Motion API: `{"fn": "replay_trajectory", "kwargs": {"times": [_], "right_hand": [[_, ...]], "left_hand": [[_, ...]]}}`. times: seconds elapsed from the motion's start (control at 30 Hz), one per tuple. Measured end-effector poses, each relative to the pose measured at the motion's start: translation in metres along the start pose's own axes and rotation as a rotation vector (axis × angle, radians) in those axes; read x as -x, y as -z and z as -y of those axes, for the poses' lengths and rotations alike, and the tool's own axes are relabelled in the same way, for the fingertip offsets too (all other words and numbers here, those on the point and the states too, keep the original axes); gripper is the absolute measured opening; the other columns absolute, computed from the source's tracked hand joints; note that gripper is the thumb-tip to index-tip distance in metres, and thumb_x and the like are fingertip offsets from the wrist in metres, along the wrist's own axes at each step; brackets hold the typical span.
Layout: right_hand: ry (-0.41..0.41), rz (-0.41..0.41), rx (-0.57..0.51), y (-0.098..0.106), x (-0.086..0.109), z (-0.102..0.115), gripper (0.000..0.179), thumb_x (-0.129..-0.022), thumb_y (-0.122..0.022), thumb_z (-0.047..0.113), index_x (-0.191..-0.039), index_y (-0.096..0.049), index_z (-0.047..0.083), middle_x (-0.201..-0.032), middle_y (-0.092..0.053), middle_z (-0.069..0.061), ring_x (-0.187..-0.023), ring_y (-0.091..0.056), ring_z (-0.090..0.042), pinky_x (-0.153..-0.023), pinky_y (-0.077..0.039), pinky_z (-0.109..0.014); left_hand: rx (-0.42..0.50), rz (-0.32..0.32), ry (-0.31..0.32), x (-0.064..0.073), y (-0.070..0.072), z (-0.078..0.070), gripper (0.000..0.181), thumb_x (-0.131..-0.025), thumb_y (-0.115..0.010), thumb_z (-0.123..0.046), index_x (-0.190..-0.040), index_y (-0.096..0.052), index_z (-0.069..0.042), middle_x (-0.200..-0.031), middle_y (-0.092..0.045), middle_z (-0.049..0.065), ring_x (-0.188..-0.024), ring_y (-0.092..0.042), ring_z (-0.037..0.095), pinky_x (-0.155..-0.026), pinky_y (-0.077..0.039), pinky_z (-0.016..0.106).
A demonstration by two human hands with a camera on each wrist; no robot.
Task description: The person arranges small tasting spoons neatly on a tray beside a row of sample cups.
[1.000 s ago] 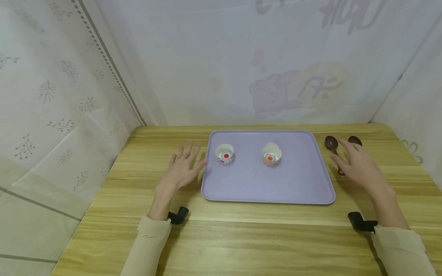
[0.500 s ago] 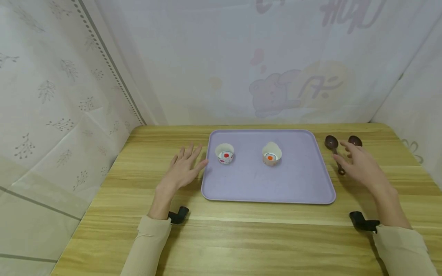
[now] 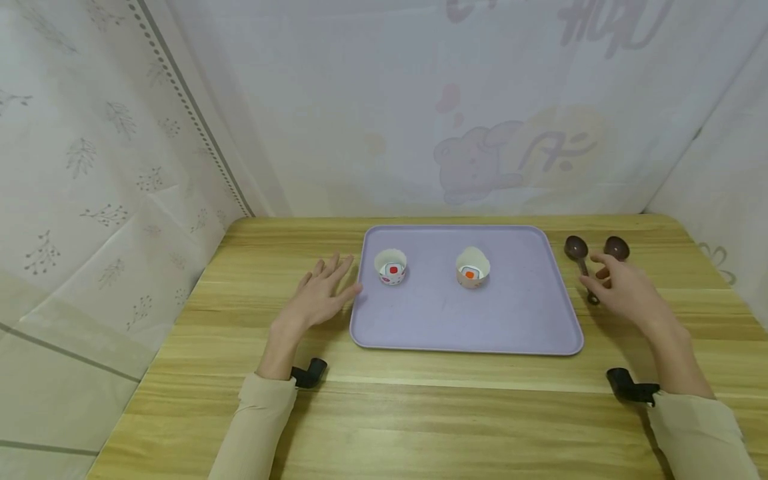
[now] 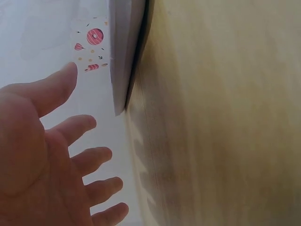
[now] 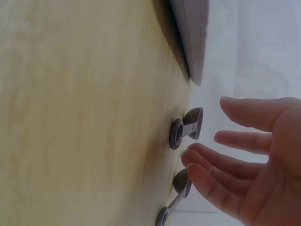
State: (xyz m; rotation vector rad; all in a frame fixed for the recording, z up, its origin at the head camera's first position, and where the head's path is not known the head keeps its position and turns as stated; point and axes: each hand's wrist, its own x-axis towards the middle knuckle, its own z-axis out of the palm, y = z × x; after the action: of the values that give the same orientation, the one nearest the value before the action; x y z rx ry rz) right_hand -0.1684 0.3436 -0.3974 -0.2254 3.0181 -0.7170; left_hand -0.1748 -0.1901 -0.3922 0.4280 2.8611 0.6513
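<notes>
My left hand (image 3: 312, 300) hovers just left of the lilac tray (image 3: 516, 320), fingers spread, thumb at its left rim, holding nothing. On the tray stand two small paper baking cups: one (image 3: 391, 257) with a red mark inside, near that hand, and one (image 3: 471, 283) with an orange mark, mid-tray. My right hand (image 3: 630, 293) is over two dark brown measuring spoons, its fingers loosely bent and nothing in its grasp. The left spoon (image 3: 577, 248) lies beyond its thumb; the right spoon (image 3: 616, 248) shows only its bowl from above, its handle hidden by the hand.
The wooden table (image 3: 432, 427) carries everything, with bare wood in front of the tray. A pale printed curtain (image 3: 336, 133) hangs behind the table's back edge, and more cloth drapes both sides. A black wrist camera (image 3: 309, 373) sits on each wrist.
My right hand has shifted slightly right and its fingers have bent a little more, uncovering more of the right spoon's bowl. The left hand's fingers have lowered slightly. Tray, cups and spoons stay put.
</notes>
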Motion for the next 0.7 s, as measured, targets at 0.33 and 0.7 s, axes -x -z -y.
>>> {"fn": "replay_trajectory", "kwargs": {"times": [0.33,0.7], "right_hand": [[-0.026,0.058,0.013,-0.0004,0.0000,-0.0028,0.055,-0.103,-0.059,0.019,-0.132,-0.041,-0.024,-0.092,-0.068,-0.030,-0.082,-0.067,-0.040,-0.070,-0.054,-0.053],[-0.061,0.117,-0.003,0.0042,0.0023,-0.0091,0.041,-0.102,-0.060,0.021,-0.117,-0.050,-0.017,-0.091,-0.068,-0.028,-0.083,-0.066,-0.040,-0.074,-0.052,-0.055]], "left_hand": [[0.011,0.030,-0.010,-0.0008,-0.0010,0.0025,0.072,-0.104,-0.046,-0.052,-0.163,-0.022,-0.016,-0.167,-0.011,0.018,-0.150,-0.005,0.049,-0.119,-0.007,0.064],[0.021,0.063,-0.020,-0.0011,-0.0019,0.0063,0.073,-0.104,-0.047,-0.052,-0.163,-0.020,-0.018,-0.167,-0.010,0.016,-0.150,-0.005,0.049,-0.120,-0.006,0.064]]}}
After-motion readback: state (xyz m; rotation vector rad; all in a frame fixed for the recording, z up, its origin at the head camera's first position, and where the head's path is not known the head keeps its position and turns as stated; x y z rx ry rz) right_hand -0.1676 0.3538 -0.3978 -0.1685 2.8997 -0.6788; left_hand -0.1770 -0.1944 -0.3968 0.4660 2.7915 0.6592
